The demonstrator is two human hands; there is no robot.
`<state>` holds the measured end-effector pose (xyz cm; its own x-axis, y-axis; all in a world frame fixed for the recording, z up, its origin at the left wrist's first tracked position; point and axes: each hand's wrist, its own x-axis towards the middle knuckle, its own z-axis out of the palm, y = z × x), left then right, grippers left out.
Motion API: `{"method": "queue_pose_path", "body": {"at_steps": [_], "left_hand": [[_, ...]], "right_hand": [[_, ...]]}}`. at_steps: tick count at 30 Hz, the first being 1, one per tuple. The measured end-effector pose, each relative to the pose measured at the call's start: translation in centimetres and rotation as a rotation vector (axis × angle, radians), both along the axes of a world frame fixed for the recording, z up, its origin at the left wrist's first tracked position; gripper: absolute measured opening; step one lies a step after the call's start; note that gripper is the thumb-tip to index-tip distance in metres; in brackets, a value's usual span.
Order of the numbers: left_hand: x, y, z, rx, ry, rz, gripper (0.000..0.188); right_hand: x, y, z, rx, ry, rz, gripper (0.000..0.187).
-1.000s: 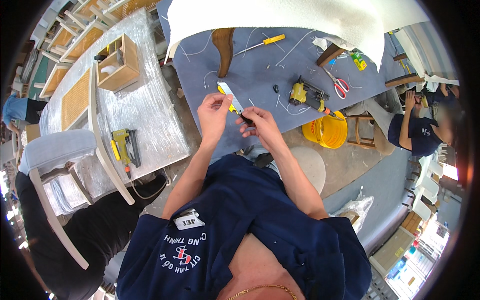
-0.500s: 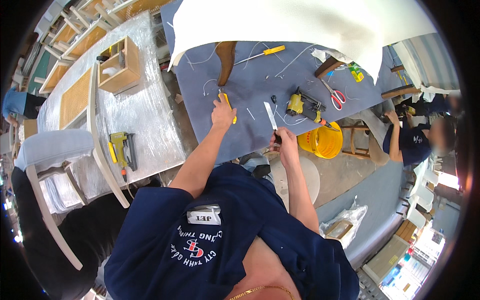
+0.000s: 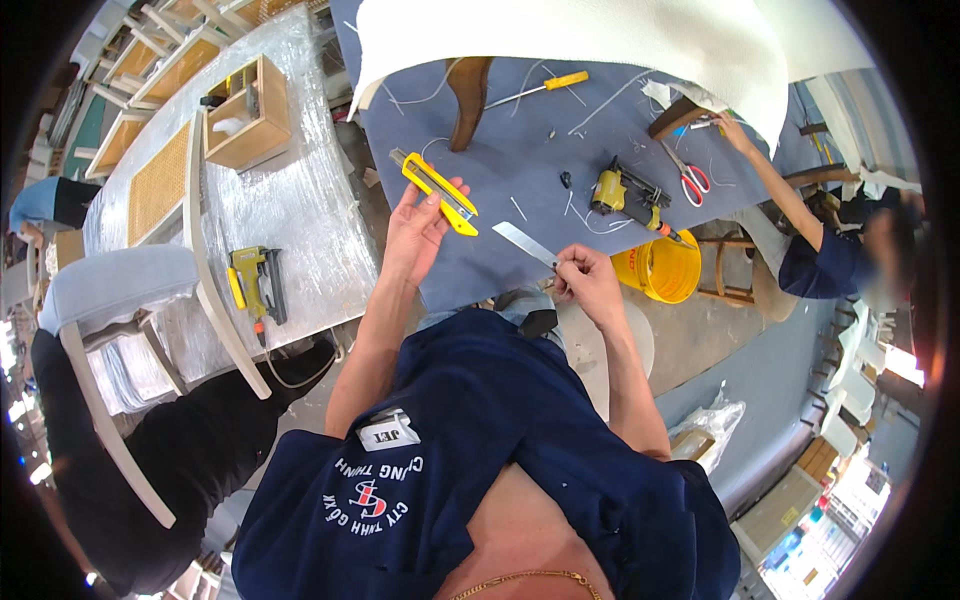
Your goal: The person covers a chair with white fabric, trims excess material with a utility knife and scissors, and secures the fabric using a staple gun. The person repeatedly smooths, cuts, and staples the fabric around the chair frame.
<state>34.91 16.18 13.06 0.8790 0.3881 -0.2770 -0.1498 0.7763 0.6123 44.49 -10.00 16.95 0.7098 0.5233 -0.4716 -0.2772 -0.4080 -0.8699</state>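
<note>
Yellow plastic fills your left hand [image 3: 418, 228] now: the utility knife body [image 3: 440, 188] lies along your curled fingers, lifted over the near edge of the blue-grey desk [image 3: 520, 150], while your right hand [image 3: 588, 285] pinches one end of the loose steel blade [image 3: 527, 245] between thumb and fingertips. A second ago both hands were pressed together around the knife at the middle of the desk; half a second ago they had parted, and now they are well apart, the knife body at about ten o'clock from the blade and the blade pointing toward it. That split tells you the blade is out of its holder, so the cutter cannot cut until a blade goes in again. Nothing else on the desk has moved: the yellow staple gun [image 3: 625, 192] sits at two o'clock from your right hand, the red-handled scissors [image 3: 688, 180] just beyond it, the yellow-handled screwdriver [image 3: 540, 88] at twelve o'clock under the white fabric [image 3: 620, 45]. A co-worker's arm [image 3: 775, 195] reaches in from three o'clock, clear of your hands.
</note>
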Motion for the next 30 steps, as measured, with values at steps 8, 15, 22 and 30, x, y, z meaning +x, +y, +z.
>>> {"method": "queue_pose_path", "body": {"at_steps": [8, 15, 22, 30], "left_hand": [[0.8, -0.7, 1.6, -0.024, -0.073, 0.075, 0.047], [1.0, -1.3, 2.4, -0.026, -0.070, 0.048, 0.046], [1.0, -1.6, 2.7, -0.013, -0.109, 0.038, 0.048], [1.0, -1.9, 2.7, -0.048, -0.144, 0.043, 0.047]], "right_hand": [[0.8, 2.4, 0.8, -0.041, -0.087, 0.043, 0.015], [0.8, 2.8, 0.5, -0.043, -0.129, 0.019, 0.015], [1.1, 3.0, 0.7, -0.084, -0.195, 0.042, 0.017], [1.3, 2.7, 0.5, -0.078, -0.208, 0.034, 0.016]]}}
